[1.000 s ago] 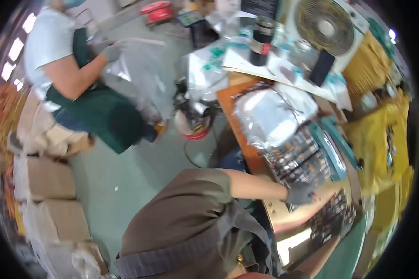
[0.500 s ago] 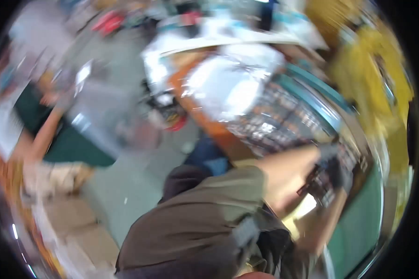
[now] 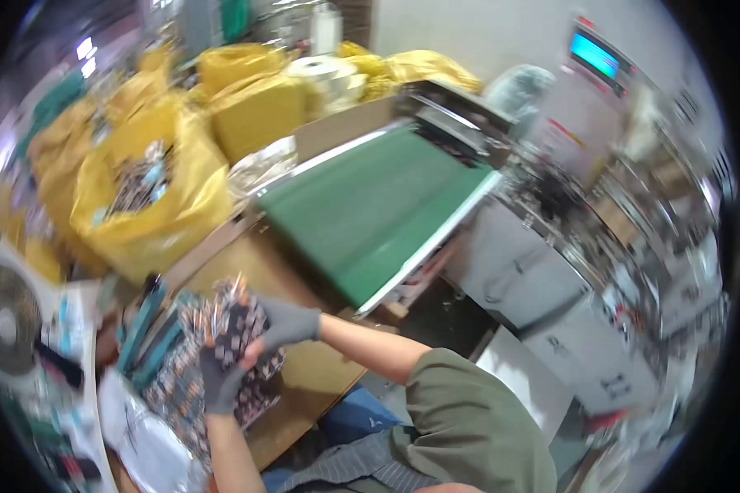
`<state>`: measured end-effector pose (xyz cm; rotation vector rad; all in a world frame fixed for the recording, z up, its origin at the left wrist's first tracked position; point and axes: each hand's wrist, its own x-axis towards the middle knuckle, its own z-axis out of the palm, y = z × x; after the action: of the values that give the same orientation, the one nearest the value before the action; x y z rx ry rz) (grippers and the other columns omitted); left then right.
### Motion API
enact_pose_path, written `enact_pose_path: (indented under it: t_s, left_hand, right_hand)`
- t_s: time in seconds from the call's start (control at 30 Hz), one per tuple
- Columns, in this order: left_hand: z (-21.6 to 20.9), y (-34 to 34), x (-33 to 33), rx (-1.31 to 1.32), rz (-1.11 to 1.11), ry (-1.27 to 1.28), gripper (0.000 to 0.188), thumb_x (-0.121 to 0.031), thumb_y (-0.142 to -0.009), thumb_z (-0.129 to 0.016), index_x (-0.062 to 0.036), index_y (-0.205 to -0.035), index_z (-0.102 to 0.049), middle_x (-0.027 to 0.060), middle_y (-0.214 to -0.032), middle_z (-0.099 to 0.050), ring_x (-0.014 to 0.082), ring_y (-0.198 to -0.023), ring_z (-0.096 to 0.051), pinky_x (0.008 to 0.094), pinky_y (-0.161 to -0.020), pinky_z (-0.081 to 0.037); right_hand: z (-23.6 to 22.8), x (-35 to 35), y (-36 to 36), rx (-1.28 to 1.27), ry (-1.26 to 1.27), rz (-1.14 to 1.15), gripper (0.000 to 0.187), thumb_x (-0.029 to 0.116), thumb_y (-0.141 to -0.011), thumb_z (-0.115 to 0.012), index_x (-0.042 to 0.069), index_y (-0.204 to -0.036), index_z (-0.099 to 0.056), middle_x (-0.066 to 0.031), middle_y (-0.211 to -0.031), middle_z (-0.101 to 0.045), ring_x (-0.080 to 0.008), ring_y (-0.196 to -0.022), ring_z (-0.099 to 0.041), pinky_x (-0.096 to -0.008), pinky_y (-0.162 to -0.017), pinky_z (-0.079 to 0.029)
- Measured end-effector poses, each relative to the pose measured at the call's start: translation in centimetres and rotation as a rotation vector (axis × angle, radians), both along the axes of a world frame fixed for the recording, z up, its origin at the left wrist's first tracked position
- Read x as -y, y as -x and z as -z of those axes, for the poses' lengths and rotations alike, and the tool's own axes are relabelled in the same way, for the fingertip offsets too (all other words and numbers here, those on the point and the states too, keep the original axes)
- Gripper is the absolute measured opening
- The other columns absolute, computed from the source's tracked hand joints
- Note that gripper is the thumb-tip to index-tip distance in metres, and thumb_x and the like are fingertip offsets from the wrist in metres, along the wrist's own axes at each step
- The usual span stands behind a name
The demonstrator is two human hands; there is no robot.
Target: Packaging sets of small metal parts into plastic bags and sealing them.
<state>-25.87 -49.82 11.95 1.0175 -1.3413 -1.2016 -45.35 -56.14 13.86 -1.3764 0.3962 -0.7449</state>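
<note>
In grey fingerless-looking gloves, my left hand [image 3: 220,384] and my right hand [image 3: 284,324] close round a bunch of small dark packets [image 3: 251,341] with a pale and orange pattern. My right hand grips it from the far right side, my left from the near left. The bunch is held over a brown tabletop [image 3: 316,370]. Beside my left hand lies a heap of similar packets [image 3: 173,398], next to a teal tray edge [image 3: 142,324]. Blur hides single packets and some fingertips.
A green conveyor belt [image 3: 370,205] runs beyond the tabletop. Yellow bags [image 3: 197,205], one holding loose packets, stand at the far left. Clear plastic bags [image 3: 144,435] lie near left, by a round fan [image 3: 8,324]. Grey cabinets [image 3: 510,263] and a machine with a screen [image 3: 596,53] stand right.
My view has swung to the right, so the belt and cabinets show and the hands appear at lower left. Both hands were near dark packets before and now grip a bunch together.
</note>
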Motion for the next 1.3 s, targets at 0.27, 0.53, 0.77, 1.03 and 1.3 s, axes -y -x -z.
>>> enact_pose_path:
  t_s: [0.27,0.53,0.77,1.03,1.3]
  left_hand:
    - [-0.5,1.1,-2.2,0.047,0.327,-0.071,0.052,-0.008,-0.075,-0.067,-0.0019,-0.122,-0.046,0.0074,-0.112,-0.059,0.0147,-0.095,-0.059,0.025,-0.079,-0.049]
    - [6.0,-0.1,-15.2,-0.788,0.172,-0.473,0.083,-0.037,-0.065,-0.074,-0.009,-0.133,-0.036,0.009,-0.131,-0.042,0.0243,-0.122,-0.043,0.0376,-0.102,-0.038]
    - [1.9,-15.3,-19.4,0.145,-0.447,-0.292,0.022,-0.022,-0.084,-0.058,-0.0009,-0.08,-0.064,0.0042,-0.076,-0.066,0.0102,-0.065,-0.06,0.0254,-0.06,-0.049]
    - [6.0,-30.0,-20.1,0.955,-0.862,-0.102,0.029,-0.031,-0.079,-0.063,-0.0012,-0.079,-0.061,0.0163,-0.074,-0.063,0.0311,-0.075,-0.061,0.0384,-0.071,-0.047]
    - [0.5,-27.9,-16.6,0.351,-0.804,0.008,0.036,-0.032,-0.091,-0.049,-0.0026,-0.072,-0.058,0.0046,-0.062,-0.054,0.0139,-0.062,-0.052,0.0297,-0.058,-0.04]
  right_hand:
    - [-5.2,-9.5,-1.6,-0.134,-0.179,0.478,0.093,0.022,-0.064,-0.081,0.006,-0.14,-0.029,-0.0139,-0.128,-0.047,-0.0175,-0.119,-0.044,-0.0332,-0.101,-0.034]
    - [1.0,-9.5,-6.8,0.048,-0.132,-0.287,0.025,0.014,-0.077,-0.065,-0.003,-0.096,-0.066,-0.0087,-0.098,-0.067,-0.0162,-0.093,-0.059,-0.0283,-0.089,-0.043]
    - [2.5,-10.3,-9.0,0.019,-0.491,-0.248,0.018,0.018,-0.073,-0.055,0.0,-0.072,-0.056,-0.013,-0.073,-0.057,-0.0263,-0.078,-0.058,-0.0364,-0.076,-0.049]
    - [1.3,-14.5,-15.7,0.006,-0.53,-0.317,0.017,0.018,-0.077,-0.056,0.002,-0.073,-0.054,-0.0096,-0.073,-0.055,-0.0231,-0.078,-0.054,-0.035,-0.077,-0.046]
    - [2.1,-13.1,-13.3,-0.049,-0.449,-0.282,0.045,0.018,-0.079,-0.056,-0.005,-0.117,-0.052,-0.0119,-0.083,-0.061,-0.0244,-0.083,-0.06,-0.0327,-0.078,-0.047]
